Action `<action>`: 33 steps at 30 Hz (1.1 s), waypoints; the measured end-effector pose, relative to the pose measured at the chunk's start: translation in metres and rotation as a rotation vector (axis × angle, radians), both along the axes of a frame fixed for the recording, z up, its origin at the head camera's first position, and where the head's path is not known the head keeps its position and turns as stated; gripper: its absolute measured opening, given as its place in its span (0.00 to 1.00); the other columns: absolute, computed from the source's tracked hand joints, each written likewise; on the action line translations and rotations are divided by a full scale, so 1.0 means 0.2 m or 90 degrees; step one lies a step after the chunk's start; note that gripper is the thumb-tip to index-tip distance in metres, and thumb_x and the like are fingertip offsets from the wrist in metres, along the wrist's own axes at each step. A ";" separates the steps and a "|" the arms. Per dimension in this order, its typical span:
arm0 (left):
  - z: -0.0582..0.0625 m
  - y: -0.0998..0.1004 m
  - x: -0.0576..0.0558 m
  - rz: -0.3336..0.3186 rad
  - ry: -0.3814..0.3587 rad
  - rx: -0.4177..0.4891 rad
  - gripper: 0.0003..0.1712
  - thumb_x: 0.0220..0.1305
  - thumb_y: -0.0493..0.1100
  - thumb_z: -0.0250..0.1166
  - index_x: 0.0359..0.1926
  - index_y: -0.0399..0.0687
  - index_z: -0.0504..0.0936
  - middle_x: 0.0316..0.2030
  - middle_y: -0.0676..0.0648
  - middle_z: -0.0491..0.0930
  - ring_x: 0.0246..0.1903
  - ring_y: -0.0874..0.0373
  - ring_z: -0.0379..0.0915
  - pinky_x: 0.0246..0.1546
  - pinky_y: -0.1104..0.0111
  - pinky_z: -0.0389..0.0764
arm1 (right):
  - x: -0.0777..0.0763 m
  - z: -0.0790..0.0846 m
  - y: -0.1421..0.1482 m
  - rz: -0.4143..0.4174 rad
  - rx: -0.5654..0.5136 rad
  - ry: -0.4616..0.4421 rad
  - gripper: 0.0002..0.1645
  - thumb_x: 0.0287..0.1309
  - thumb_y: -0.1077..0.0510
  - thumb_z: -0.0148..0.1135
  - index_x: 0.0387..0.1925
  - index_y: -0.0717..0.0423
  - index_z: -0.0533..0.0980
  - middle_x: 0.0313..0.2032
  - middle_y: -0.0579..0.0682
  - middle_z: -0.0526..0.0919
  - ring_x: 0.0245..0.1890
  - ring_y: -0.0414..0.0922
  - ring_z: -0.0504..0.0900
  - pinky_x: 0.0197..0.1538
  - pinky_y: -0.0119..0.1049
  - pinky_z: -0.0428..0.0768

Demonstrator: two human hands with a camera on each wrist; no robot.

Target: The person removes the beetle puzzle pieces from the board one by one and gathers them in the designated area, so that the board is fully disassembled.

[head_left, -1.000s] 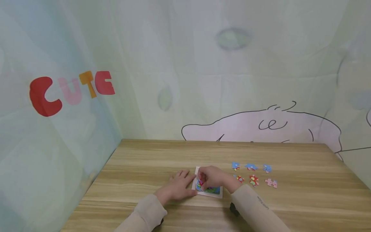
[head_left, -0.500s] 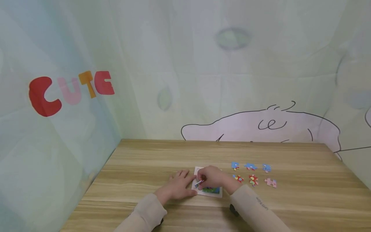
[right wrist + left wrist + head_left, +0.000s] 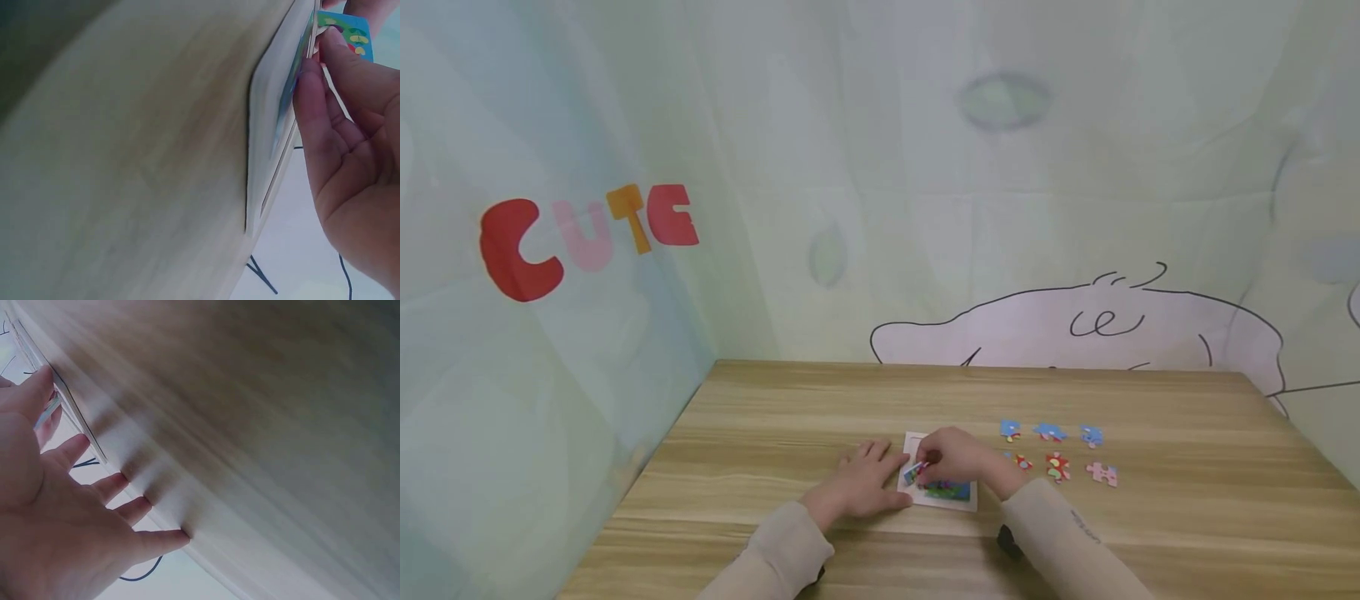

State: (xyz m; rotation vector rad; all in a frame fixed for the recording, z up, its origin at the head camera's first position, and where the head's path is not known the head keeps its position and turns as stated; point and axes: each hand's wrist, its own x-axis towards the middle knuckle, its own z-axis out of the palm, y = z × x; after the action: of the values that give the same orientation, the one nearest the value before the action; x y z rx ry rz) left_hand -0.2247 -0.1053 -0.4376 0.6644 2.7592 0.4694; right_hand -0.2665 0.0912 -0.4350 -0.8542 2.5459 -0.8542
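A puzzle board [image 3: 951, 503] with a white border lies on the wooden table, its lower part showing a blue and green picture. My right hand [image 3: 957, 458] pinches a puzzle piece [image 3: 913, 473] at the board's left side. The piece is tilted up; in the right wrist view the colourful puzzle piece [image 3: 351, 26] stands out from the board between thumb and fingers. Along the board's left edge, my left hand [image 3: 865, 485] lies with fingers spread, its fingertips on the table and thumb touching the border. My right hand covers much of the board's upper part.
To the right of the board lie several loose puzzle pieces in two rows: blue ones behind, such as a blue piece [image 3: 1049, 431], and in front a red piece [image 3: 1057, 467] and a pink piece [image 3: 1102, 473]. A printed curtain [image 3: 850, 167] stands behind the table.
The puzzle piece has come up from the board's lower left and is now tilted in my right fingers. My left hand has stayed in place.
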 end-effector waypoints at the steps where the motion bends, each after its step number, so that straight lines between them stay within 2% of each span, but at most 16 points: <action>1: 0.00 0.00 0.00 0.000 0.001 -0.001 0.39 0.63 0.62 0.60 0.68 0.47 0.67 0.71 0.35 0.56 0.70 0.34 0.47 0.60 0.30 0.50 | 0.00 0.00 0.00 0.002 -0.002 0.000 0.06 0.55 0.62 0.68 0.26 0.51 0.78 0.25 0.40 0.76 0.28 0.39 0.72 0.36 0.34 0.71; 6: -0.01 0.00 0.00 0.000 0.001 0.001 0.38 0.62 0.62 0.60 0.68 0.47 0.68 0.70 0.35 0.56 0.70 0.34 0.47 0.60 0.30 0.50 | -0.01 0.01 0.02 0.003 -0.016 -0.006 0.06 0.55 0.62 0.67 0.26 0.51 0.78 0.25 0.40 0.78 0.28 0.38 0.73 0.37 0.34 0.72; 13: 0.00 0.00 0.00 0.003 0.003 -0.003 0.38 0.62 0.62 0.61 0.67 0.47 0.68 0.70 0.35 0.56 0.70 0.34 0.48 0.60 0.30 0.50 | -0.02 0.03 0.05 -0.013 -0.033 -0.046 0.03 0.58 0.60 0.66 0.30 0.52 0.79 0.28 0.41 0.82 0.30 0.39 0.77 0.41 0.36 0.76; 19: 0.00 0.00 0.00 0.008 -0.001 -0.005 0.38 0.62 0.62 0.61 0.67 0.48 0.68 0.71 0.36 0.56 0.70 0.35 0.48 0.61 0.30 0.50 | -0.01 0.08 0.11 -0.022 -0.059 -0.065 0.03 0.58 0.59 0.67 0.32 0.55 0.79 0.28 0.43 0.82 0.28 0.40 0.79 0.36 0.34 0.79; 27: -0.02 0.00 -0.01 0.009 0.011 -0.015 0.39 0.61 0.63 0.61 0.68 0.49 0.68 0.71 0.36 0.57 0.70 0.35 0.48 0.61 0.31 0.51 | 0.01 0.12 0.27 -0.033 -0.102 -0.071 0.03 0.59 0.61 0.65 0.34 0.59 0.81 0.28 0.46 0.81 0.28 0.40 0.81 0.35 0.33 0.82; 33: -0.02 0.01 0.00 0.008 0.016 -0.012 0.39 0.61 0.62 0.61 0.67 0.48 0.68 0.70 0.36 0.57 0.70 0.35 0.49 0.61 0.31 0.51 | 0.02 0.14 0.40 -0.024 -0.111 -0.049 0.07 0.61 0.61 0.62 0.34 0.62 0.82 0.27 0.50 0.82 0.28 0.44 0.79 0.33 0.34 0.80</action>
State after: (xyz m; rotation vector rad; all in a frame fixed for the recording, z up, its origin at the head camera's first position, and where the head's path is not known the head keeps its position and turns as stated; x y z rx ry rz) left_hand -0.2255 -0.1042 -0.4412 0.6532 2.7890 0.4395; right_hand -0.2629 0.1714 -0.4069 -0.8085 2.4554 -1.1130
